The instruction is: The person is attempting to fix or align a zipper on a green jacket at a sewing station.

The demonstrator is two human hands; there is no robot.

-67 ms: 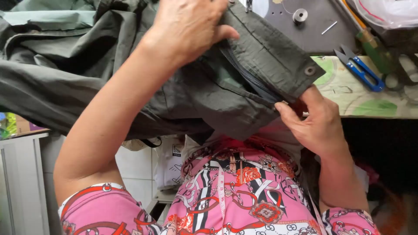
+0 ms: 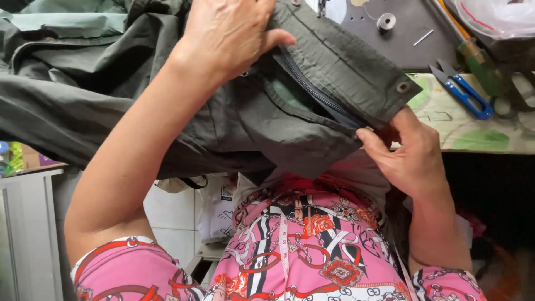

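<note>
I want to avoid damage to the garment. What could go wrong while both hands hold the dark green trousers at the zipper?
The right hand pinches the fabric right at the lower end of the zipper, so a finger or a fold could perhaps catch there. Most of the trousers hang off the table edge under the left hand; their weight might drag them down. The blue snips lie close to the cloth.

Worktable clutter along the top right of the frame

Blue-handled thread snips [image 2: 464,92] lie at the upper right on a green-patterned table cover [image 2: 479,134]; left of them, at the top, a small metal bobbin [image 2: 385,22] and a pin [image 2: 423,37] rest on a dark grey surface [image 2: 401,47]. A clear plastic bag [image 2: 496,15] sits in the top right corner. White tiles [image 2: 167,212] show at lower left.
</note>
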